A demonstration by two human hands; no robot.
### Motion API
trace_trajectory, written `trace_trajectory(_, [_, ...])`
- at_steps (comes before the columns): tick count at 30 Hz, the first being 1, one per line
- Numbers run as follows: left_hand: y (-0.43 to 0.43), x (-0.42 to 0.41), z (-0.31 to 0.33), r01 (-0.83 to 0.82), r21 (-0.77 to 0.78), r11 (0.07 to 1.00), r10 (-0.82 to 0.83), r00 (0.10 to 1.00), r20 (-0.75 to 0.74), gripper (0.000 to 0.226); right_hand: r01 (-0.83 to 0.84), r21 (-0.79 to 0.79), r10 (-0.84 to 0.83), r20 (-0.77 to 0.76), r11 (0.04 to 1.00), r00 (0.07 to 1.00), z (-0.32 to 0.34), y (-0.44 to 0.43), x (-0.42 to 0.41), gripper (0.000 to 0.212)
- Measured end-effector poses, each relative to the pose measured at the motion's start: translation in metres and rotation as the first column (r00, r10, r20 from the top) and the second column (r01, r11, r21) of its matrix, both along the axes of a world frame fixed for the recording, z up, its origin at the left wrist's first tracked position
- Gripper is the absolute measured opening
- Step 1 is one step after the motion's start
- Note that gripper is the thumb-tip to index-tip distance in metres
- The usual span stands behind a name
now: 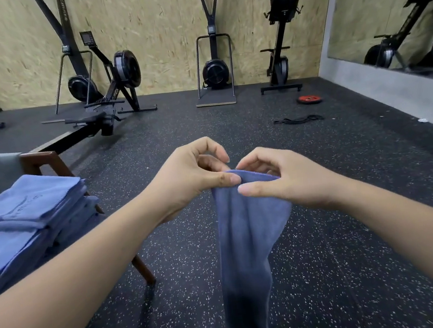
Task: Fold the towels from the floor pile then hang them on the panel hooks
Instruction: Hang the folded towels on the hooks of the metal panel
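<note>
Both forearms (74, 274) come in from the near edge. Over on the left, folded blue towels (26, 207) sit stacked on a chair (45, 161). Then the left hand (187, 178) and right hand (279, 181) each pinch the top edge of a blue towel (245, 241), which hangs mid-scene over the speckled floor (339, 230).

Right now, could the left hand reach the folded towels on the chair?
Probably yes: the folded towels lie close on its left with nothing between, but the left hand pinches the hanging towel.

Left hand (184, 179), right hand (292, 179), pinched fingers (225, 181).
</note>
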State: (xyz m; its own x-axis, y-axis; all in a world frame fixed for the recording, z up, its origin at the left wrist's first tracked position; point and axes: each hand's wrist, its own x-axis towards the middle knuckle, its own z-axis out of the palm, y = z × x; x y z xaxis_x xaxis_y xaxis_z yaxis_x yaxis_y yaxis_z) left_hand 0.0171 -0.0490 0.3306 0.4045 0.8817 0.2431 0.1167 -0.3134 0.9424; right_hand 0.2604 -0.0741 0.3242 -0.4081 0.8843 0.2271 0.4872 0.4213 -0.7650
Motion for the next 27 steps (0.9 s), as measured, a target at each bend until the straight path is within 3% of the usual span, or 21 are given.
trace_trajectory(2, [-0.002,0.005,-0.002,0.031,-0.004,1.0,-0.031,0.999,-0.007,0.041,-0.038,-0.004,0.038,0.027,0.999,0.999,-0.006,0.0,-0.009,0.027])
trace_trajectory(7, [0.0,0.015,-0.013,0.015,0.033,0.999,-0.018,0.997,0.08,0.054,-0.015,0.163,-0.006,0.127,0.986,0.992,-0.01,0.005,-0.015,0.025])
trace_trajectory(9, [0.003,0.013,-0.022,0.031,0.006,0.999,-0.031,0.996,0.081,0.052,0.014,0.16,-0.027,0.082,0.987,0.996,-0.007,0.005,-0.014,0.03])
trace_trajectory(16, [0.011,0.008,-0.067,0.198,-0.193,0.961,-0.22,0.97,-0.1,0.043,0.067,0.169,-0.063,-0.027,0.983,0.998,0.006,0.006,-0.005,0.016])
trace_trajectory(21, [0.01,0.009,-0.094,0.176,-0.206,0.963,-0.231,0.929,-0.289,0.026,0.148,0.223,-0.123,-0.123,0.963,0.985,0.018,0.006,0.009,0.017])
trace_trajectory(27, [0.015,-0.002,-0.079,0.109,-0.108,0.988,-0.127,0.976,-0.176,0.018,0.266,0.234,-0.225,-0.189,0.935,0.956,0.029,0.009,0.044,0.011])
